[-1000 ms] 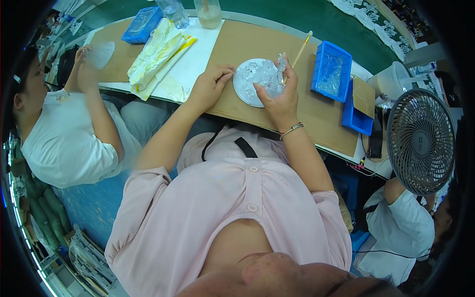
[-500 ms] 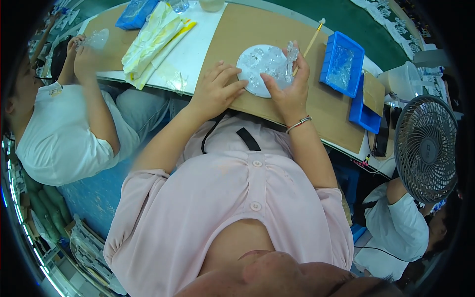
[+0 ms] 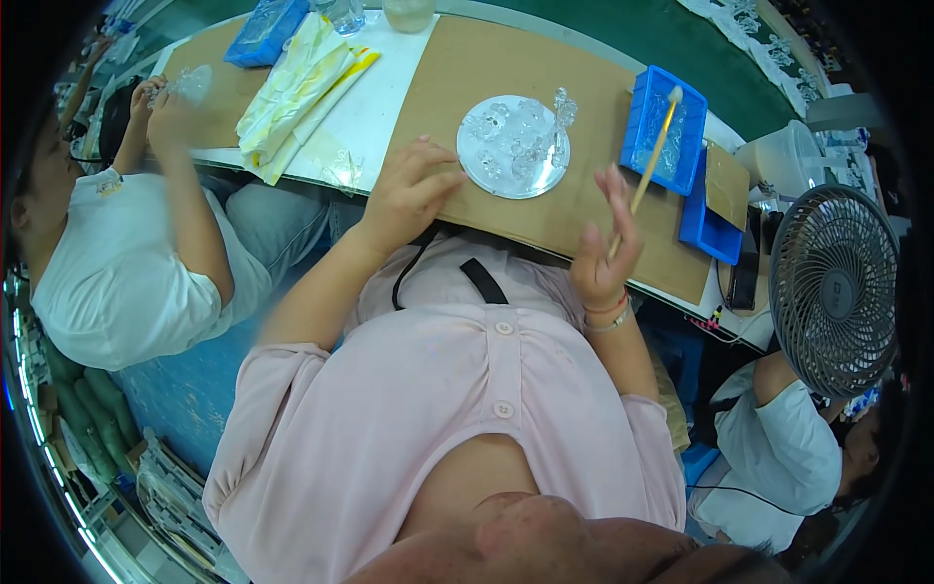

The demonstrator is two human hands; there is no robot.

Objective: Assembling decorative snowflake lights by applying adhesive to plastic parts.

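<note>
The right hand (image 3: 611,238) is holding a yellow stick (image 3: 652,159) between its fingers, its tip overlapping a blue tray (image 3: 696,146). The left hand (image 3: 411,195), fingers slightly apart, is sitting near a round plate (image 3: 528,189) of clear pieces (image 3: 530,146) on the table (image 3: 389,97).

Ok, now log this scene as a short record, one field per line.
Left hand: beside the round white plate, nothing visible in it
Right hand: holding a pale-tipped stick, apart from the plate
On plate: clear pieces, exact count unclear
Under plate: brown cardboard
Far right: grey fan
</note>
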